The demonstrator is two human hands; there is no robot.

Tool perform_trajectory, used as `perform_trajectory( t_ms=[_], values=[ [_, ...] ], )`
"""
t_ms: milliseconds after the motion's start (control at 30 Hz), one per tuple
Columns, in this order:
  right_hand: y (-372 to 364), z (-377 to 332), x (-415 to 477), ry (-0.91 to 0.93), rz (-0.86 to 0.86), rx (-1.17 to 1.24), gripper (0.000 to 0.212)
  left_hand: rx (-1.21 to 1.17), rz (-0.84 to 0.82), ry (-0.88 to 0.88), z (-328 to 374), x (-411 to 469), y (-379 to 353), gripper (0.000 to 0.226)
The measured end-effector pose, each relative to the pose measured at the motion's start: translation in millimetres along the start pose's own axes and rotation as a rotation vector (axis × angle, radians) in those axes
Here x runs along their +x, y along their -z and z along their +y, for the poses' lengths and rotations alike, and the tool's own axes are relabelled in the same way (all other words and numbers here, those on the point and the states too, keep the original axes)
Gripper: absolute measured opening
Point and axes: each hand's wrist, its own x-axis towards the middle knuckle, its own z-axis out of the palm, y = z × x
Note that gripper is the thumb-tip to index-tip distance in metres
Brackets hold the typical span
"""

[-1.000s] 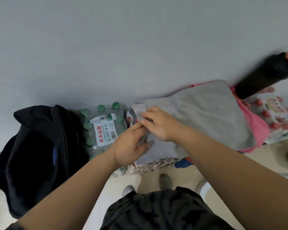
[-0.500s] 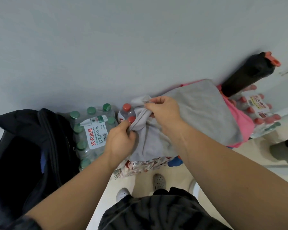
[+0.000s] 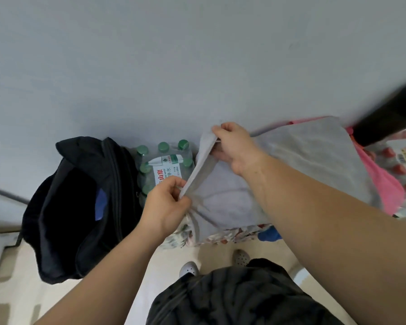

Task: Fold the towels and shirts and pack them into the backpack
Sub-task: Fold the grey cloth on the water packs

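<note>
A grey towel (image 3: 309,158) lies spread over a pink cloth (image 3: 382,184) at the centre right, against the wall. My left hand (image 3: 167,205) pinches the towel's near left corner. My right hand (image 3: 234,144) pinches the far left corner and holds it lifted, so the left edge is stretched taut between both hands. The black backpack (image 3: 80,207) stands open on the left, its dark inside showing with a bit of blue fabric.
A shrink-wrapped pack of green-capped water bottles (image 3: 164,167) sits between backpack and towel. Red-capped bottles (image 3: 399,170) and a black cylinder (image 3: 389,116) are at the far right. A floral cloth (image 3: 230,235) hangs under the towel. My shoes (image 3: 240,258) stand on the beige floor.
Both hands have drawn apart along the towel's left edge, the right lifting the far corner up, the left pulling the near corner towards me. The view has shifted right.
</note>
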Motion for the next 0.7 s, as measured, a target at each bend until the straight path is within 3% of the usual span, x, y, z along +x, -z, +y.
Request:
perform_trajectory(
  t_ms=[100,233,500,700],
  values=[
    [-13.7,-1.0,-3.1,-0.078,-0.165,0.109,0.005,0.166,0.070,0.027,-8.8,-7.0,2.6,0.014],
    [-20.6,8.0,-1.7,-0.103,-0.225,0.055,0.006,0.273,0.182,0.074,-21.1,-11.9,-2.3,0.004],
    [30.1,-12.8,29.1,-0.031,-0.145,-0.068,0.016,-0.006,0.320,0.144,8.8,-21.2,-42.2,0.012],
    [111.2,-28.2,49.2,0.114,-0.123,-0.219,0.019,-0.141,0.033,0.053,72.1,-19.8,-106.9,0.012]
  ],
)
